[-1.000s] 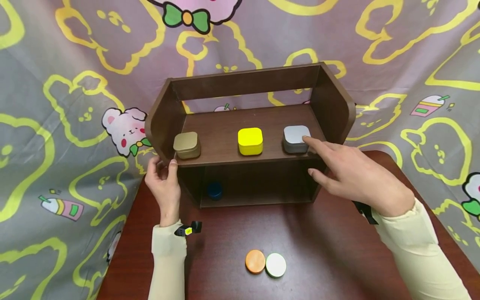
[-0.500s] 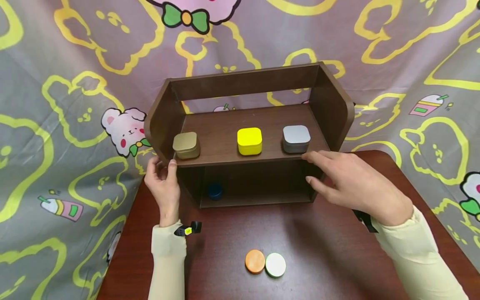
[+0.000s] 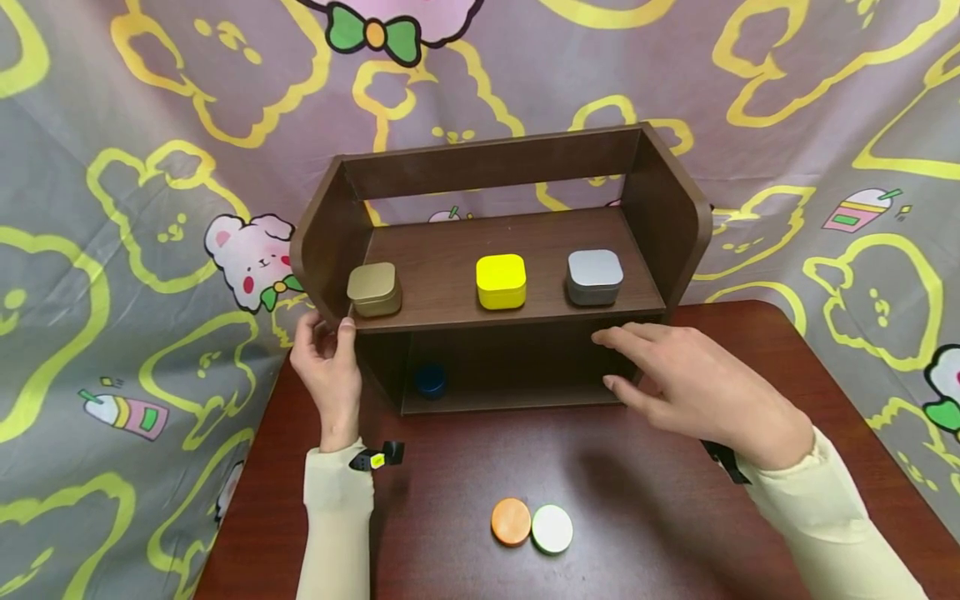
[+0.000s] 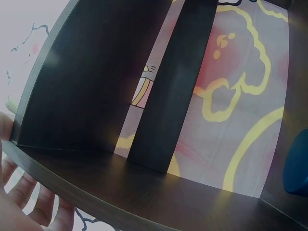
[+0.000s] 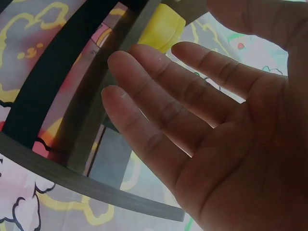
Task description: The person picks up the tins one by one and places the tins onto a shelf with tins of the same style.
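A dark brown two-tier shelf (image 3: 435, 242) stands on the table. My left hand (image 3: 330, 379) grips its left side, thumb at the front edge of the upper board and fingers round the outside of the panel. Off the right front corner, my right hand (image 3: 686, 387) hovers with fingers extended, holding nothing; its open palm (image 5: 231, 159) fills the right wrist view. Along the upper board sit a gold tin (image 3: 375, 290), a yellow tin (image 3: 501, 282) and a grey tin (image 3: 594, 277) with a silver lid, all square with rounded corners. A blue round container (image 3: 431, 381) lies in the lower compartment, toward the left.
On the reddish-brown table (image 3: 450, 467), an orange disc (image 3: 512, 522) and a white disc (image 3: 552, 529) with a green rim lie side by side in front of the shelf. A patterned cloth (image 3: 187, 333) hangs behind and on both sides.
My right hand has left the grey tin, where a fingertip touched the lid, and moved down below the upper board's front edge. The left hand keeps its place.
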{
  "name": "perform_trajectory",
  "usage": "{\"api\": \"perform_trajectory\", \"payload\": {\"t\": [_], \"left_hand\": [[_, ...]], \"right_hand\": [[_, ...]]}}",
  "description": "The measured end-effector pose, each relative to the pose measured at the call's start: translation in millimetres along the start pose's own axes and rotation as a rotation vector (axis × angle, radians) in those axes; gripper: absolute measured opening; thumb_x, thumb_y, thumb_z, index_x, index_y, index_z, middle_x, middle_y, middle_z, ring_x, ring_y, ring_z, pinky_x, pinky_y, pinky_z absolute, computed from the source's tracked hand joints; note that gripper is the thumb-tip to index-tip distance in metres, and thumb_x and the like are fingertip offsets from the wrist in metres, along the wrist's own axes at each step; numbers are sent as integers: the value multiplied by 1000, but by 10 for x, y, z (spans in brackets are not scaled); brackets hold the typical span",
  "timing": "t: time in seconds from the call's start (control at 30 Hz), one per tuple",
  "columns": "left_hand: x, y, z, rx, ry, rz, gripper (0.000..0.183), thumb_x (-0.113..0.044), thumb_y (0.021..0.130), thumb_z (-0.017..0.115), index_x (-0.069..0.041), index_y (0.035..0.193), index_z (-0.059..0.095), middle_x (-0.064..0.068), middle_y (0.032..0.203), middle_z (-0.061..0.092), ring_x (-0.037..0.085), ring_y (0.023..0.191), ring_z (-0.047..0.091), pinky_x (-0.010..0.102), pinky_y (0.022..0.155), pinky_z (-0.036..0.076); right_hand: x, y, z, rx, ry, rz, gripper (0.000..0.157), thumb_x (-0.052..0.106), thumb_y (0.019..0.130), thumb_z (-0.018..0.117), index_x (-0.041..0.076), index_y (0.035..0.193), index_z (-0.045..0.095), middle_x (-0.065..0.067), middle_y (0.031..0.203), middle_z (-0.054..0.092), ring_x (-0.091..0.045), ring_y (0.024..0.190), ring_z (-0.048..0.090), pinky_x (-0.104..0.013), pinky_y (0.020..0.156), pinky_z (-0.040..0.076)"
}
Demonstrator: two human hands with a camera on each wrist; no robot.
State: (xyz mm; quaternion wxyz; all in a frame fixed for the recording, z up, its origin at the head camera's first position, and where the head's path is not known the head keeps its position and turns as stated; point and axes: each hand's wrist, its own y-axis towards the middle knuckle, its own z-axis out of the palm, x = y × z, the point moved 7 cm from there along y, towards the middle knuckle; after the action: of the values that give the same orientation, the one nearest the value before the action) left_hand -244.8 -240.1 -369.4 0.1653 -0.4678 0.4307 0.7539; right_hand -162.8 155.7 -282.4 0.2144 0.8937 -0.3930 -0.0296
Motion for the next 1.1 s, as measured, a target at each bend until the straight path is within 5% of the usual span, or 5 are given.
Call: {"api": "perform_trajectory", "payload": {"t": [0.4,0.7,1.1], "left_hand": [[-4,3,5,-1,-3,4,16,-1,89,70,-1,104,71,-7,90,66,10,82,61,23,77,51],[27,3,-2,-10,12,-4,20,-1,89,69,7,108,69,-9,90,66,9,82,61,20,77,51],[35,2,-5,-7,1,-5,17,0,89,69,0,106,71,-8,90,65,9,82,61,21,77,51]], "right_hand": [[84,-68,191,43,40,-9,43,22,88,78,10,128,67,3,112,72,13,61,46,-31,73,55],[129,-126,335,46,34,-39,45,23,87,79,9,128,67,0,115,73,-10,88,70,-36,79,59],[173,-179,476,76,54,-47,47,24,87,79,11,131,67,2,117,72,-12,99,71,-36,83,59]]}}
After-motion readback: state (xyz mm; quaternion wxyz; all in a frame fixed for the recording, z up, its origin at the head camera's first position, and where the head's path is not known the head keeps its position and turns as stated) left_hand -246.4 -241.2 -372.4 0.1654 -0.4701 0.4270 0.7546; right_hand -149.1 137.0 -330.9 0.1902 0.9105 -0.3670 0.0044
